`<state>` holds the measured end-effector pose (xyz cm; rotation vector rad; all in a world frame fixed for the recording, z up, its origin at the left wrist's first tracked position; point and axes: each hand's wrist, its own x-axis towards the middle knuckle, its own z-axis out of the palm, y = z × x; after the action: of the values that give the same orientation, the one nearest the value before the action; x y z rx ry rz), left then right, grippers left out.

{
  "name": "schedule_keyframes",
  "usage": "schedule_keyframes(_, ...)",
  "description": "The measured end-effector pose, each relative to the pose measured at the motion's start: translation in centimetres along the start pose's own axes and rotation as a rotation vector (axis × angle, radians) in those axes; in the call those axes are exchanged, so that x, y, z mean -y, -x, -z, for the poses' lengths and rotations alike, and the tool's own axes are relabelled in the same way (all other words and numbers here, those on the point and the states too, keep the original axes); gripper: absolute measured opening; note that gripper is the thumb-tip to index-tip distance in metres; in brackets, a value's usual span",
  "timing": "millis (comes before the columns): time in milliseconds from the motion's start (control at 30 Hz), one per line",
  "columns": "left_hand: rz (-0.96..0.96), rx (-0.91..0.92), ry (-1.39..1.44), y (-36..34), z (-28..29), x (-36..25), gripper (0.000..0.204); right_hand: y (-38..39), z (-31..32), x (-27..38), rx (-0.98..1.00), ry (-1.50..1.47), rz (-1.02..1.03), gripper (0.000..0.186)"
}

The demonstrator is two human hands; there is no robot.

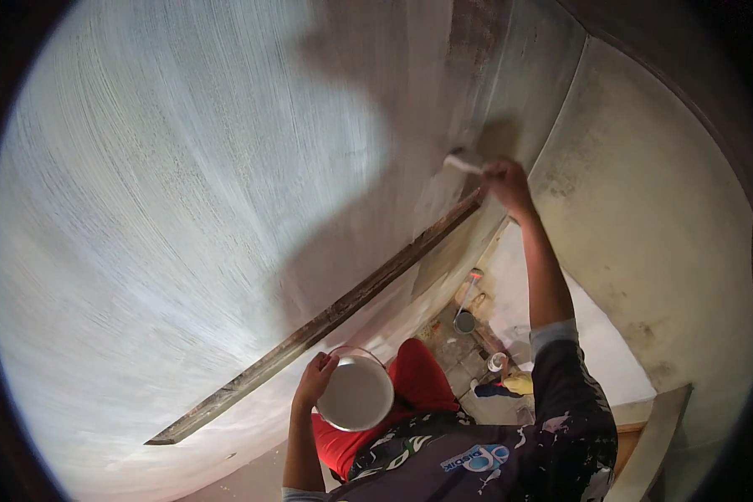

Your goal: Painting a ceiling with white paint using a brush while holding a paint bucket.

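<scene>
The right hand is closed on a brush pressed to the wall far right, the left hand grips a paint bucket near, most wall looks coated, the right stretch bare.

Wall in front of you: pale white-grey with fine streaky brush lines, darker brown-grey patch at 12 o'clock. Brush in your right hand is white. Bucket in your left hand, at 6 o'clock: white, with a thin reddish handle. Your trousers are bright red. Your shirt is dark, spattered white. Plank across the wall is dull grey-brown. Floor at 5 o'clock is mottled tan.
</scene>
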<state>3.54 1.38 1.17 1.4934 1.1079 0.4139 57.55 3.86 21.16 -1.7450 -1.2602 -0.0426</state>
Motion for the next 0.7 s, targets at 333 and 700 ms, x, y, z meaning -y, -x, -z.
schedule_keyframes(333,0.040,-0.016,0.014,0.1,0.4,0.9,0.038,-1.7,-2.0,2.9,-0.435,-0.350,0.228,0.007)
schedule_keyframes(700,0.009,-0.027,0.074,0.7,0.3,0.5,0.035,5.9,-3.7,-3.2,0.148,0.226,-0.217,0.019)
